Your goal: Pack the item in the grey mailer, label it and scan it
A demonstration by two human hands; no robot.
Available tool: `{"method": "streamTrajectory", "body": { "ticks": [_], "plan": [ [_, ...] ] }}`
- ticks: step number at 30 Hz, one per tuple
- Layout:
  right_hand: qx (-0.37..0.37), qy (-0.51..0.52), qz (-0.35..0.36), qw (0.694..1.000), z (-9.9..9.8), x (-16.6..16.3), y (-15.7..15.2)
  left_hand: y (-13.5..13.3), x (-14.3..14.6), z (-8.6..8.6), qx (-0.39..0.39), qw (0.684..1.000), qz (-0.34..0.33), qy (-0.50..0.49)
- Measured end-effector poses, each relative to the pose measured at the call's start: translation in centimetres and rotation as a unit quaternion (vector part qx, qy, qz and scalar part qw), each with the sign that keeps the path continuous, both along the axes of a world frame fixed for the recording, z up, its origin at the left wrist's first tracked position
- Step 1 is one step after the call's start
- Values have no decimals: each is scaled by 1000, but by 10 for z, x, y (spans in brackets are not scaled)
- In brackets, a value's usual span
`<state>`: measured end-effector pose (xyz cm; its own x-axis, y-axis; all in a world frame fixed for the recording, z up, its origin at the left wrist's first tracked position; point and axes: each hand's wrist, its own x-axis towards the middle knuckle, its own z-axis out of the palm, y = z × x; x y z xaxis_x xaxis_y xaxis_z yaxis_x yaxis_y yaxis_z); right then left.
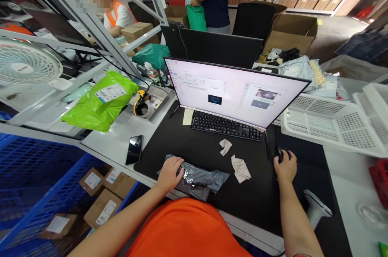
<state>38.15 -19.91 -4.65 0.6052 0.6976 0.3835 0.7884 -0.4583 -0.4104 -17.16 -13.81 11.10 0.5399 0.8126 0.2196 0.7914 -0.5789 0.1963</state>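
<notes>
My left hand [170, 173] lies on a dark grey plastic mailing bag [201, 175] at the front edge of the black desk mat, its fingers bent over the bag's left part. The bag is crumpled and shiny, and what it holds is hidden. On the right side of the mat, my right hand [285, 166] is closed over a black computer mouse [280, 154]. Two torn beige scraps [241, 169] lie between my hands. Behind them stand a black keyboard [227, 126] and a lit monitor [233, 91] with windows open.
A handheld scanner [317, 206] sits right of my forearm. White baskets [330, 121] stand at the right. Leftward are a phone [134, 150], a green parcel [101, 101], a tape dispenser [141, 104] and a blue crate [33, 224] holding boxes. Two other people work beyond the desk.
</notes>
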Motion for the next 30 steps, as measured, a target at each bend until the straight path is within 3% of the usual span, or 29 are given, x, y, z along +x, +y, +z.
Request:
{"method": "streamTrajectory", "body": {
  "ticks": [7,30],
  "plan": [
    [6,19,-55,998,0,-2,0,0,-1,0,1,1000,-5,2],
    [20,40,-48,998,4,-2,0,1,-1,-2,9,1000,-6,3]
  ]
}}
